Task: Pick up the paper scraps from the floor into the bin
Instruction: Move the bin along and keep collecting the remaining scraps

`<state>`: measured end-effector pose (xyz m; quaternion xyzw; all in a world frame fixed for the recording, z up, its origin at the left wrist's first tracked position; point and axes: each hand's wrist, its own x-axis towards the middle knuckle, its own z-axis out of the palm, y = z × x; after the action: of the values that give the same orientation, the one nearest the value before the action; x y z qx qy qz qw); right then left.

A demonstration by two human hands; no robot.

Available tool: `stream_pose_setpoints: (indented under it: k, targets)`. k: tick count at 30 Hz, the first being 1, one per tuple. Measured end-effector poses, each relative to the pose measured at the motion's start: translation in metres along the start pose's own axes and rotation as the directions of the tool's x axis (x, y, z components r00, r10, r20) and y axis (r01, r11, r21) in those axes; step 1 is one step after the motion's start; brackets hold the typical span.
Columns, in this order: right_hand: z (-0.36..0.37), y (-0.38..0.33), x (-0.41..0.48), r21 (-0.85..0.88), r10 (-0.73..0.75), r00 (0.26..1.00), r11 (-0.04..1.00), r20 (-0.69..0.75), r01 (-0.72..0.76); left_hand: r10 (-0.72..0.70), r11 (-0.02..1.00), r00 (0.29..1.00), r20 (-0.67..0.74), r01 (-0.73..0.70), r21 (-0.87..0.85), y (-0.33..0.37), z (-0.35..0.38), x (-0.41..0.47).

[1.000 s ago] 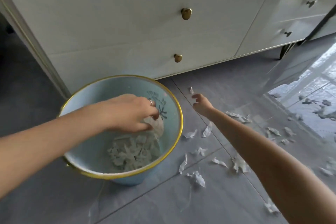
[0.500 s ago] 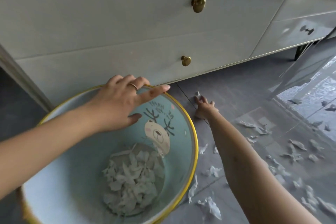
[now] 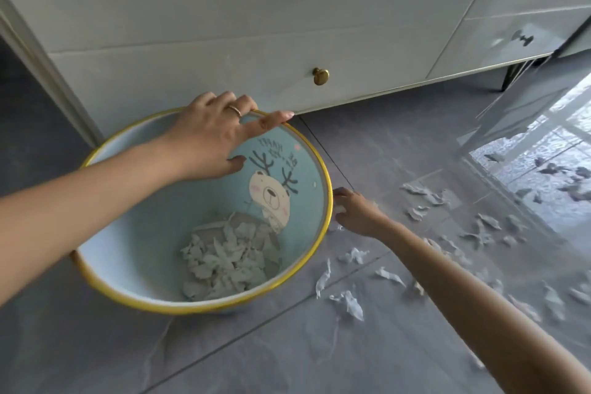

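Note:
The light blue bin [image 3: 121, 233] with a gold rim and a reindeer-bear picture inside leans toward me on the grey floor. A heap of white paper scraps [image 3: 224, 262] lies at its bottom. My left hand [image 3: 214, 134] grips the far rim, fingers draped outside, thumb inside. My right hand [image 3: 358, 211] is low beside the bin's right rim, fingers curled around a small white scrap [image 3: 339, 209]. Several loose scraps [image 3: 350, 302] lie on the floor to the right of the bin, under and beyond my right forearm.
A white dresser [image 3: 224, 41] with brass knobs [image 3: 320, 76] stands right behind the bin, and its dark leg [image 3: 511, 77] is at the far right. More scraps [image 3: 419, 190] are scattered toward a bright glossy patch of floor [image 3: 543, 150].
My left hand came out of the bin and took hold of its far rim. My right hand reached a scrap near the dresser, then drew back beside the bin.

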<state>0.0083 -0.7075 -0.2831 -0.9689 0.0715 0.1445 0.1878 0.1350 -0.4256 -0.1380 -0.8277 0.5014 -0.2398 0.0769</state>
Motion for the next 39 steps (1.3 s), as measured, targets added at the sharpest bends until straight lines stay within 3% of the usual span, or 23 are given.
stream_pose_setpoints:
  k: [5,9,13,17,20,22,23,25,27,28,30,32,34,37,39]
  targets:
    - [0.014,-0.013,-0.081,0.061,-0.084,0.996,0.995,0.013,0.083,-0.062,0.995,0.991,0.122,0.071,-0.071,0.008,-0.012,0.001]
    - [0.027,-0.033,-0.114,-0.077,0.001,0.985,0.997,-0.174,-0.015,-0.067,0.995,0.993,0.096,0.074,-0.071,0.011,-0.016,-0.002]
    - [0.049,-0.046,-0.104,-0.284,-0.004,0.993,0.958,-0.122,-0.031,-0.071,0.996,0.991,0.115,0.076,-0.038,0.011,-0.017,0.000]
    - [0.074,-0.054,-0.103,-0.415,-0.188,0.953,0.907,-0.236,0.076,-0.072,0.996,0.990,0.124,0.078,-0.046,0.011,-0.018,0.001]
    - [0.094,-0.053,-0.108,-0.385,-0.214,0.928,0.919,-0.305,0.085,-0.072,0.996,0.989,0.129,0.077,-0.035,0.010,-0.020,0.000]
    - [0.091,-0.052,-0.109,-0.322,-0.118,0.939,0.947,-0.324,0.008,-0.075,0.996,0.988,0.134,0.082,-0.044,0.012,-0.022,-0.001]
    - [0.086,-0.051,-0.109,-0.240,-0.025,0.937,0.969,-0.349,-0.064,-0.074,0.996,0.988,0.133,0.081,-0.048,0.012,-0.022,-0.001]
    - [0.066,-0.053,-0.109,0.102,0.192,0.894,0.981,-0.406,-0.164,-0.072,0.995,0.989,0.127,0.079,-0.054,0.012,-0.021,-0.001]
    - [0.031,-0.059,-0.113,0.456,0.415,0.778,0.870,-0.472,-0.187,-0.071,0.995,0.989,0.128,0.079,-0.058,0.012,-0.023,-0.001]
    - [0.010,-0.063,-0.114,0.629,0.507,0.729,0.766,-0.460,-0.137,-0.070,0.995,0.988,0.137,0.079,-0.059,0.012,-0.023,-0.001]
    - [-0.034,-0.076,-0.119,0.861,0.594,0.703,0.505,-0.392,0.054,-0.068,0.994,0.985,0.157,0.081,-0.073,0.013,-0.025,-0.003]
    - [-0.077,-0.092,-0.129,0.941,0.606,0.722,0.260,-0.334,0.217,-0.077,0.994,0.984,0.160,0.089,-0.070,0.015,-0.029,-0.004]
    - [-0.112,-0.116,-0.139,0.935,0.566,0.754,0.101,-0.334,0.338,-0.093,0.992,0.981,0.170,0.106,-0.070,0.016,-0.032,-0.006]
    - [-0.144,-0.159,-0.148,0.914,0.459,0.817,-0.030,-0.348,0.406,-0.152,0.984,0.970,0.189,0.167,-0.069,0.018,-0.036,-0.012]
    - [-0.151,-0.186,-0.147,0.914,0.393,0.848,-0.045,-0.356,0.404,-0.176,0.980,0.964,0.198,0.191,-0.059,0.020,-0.039,-0.015]
